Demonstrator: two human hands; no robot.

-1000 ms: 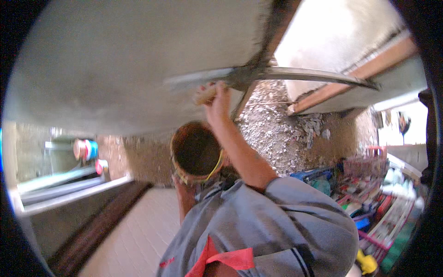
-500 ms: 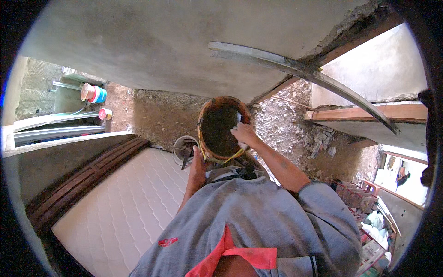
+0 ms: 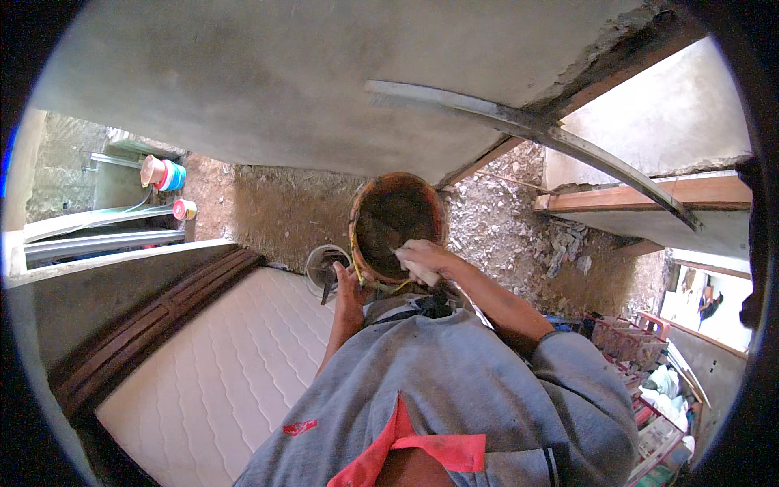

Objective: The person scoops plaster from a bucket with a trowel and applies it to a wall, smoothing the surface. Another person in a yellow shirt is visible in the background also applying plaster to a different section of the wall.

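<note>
A large round bucket [image 3: 402, 191] with a worn, orange-brown rim and a yellow handle stands upright in front of me, its inside dark and murky. My right hand [image 3: 428, 256] is at its near right rim, closed around a pale, elongated piece [image 3: 423, 274] whose kind I cannot make out. On the bucket's near left side is my left hand [image 3: 349, 284], fingers bent; what they grip is hidden. Close to those fingers, a dark, narrow blade-like thing [image 3: 328, 289] hangs by a smaller whitish bucket [image 3: 312, 261].
A white quilted mattress [image 3: 219, 365] with a dark wooden frame [image 3: 154, 325] lies to the left. Beyond the bucket rises a grey wall [image 3: 268, 97], crossed by a long curved-looking bar [image 3: 487, 114]. Rubble [image 3: 495, 219] covers ground at right; coloured spools [image 3: 166, 173] sit far left.
My right hand has come down from the bucket's right inner wall toward its near rim, with the pale piece in it. The left hand stays nearly in place.
</note>
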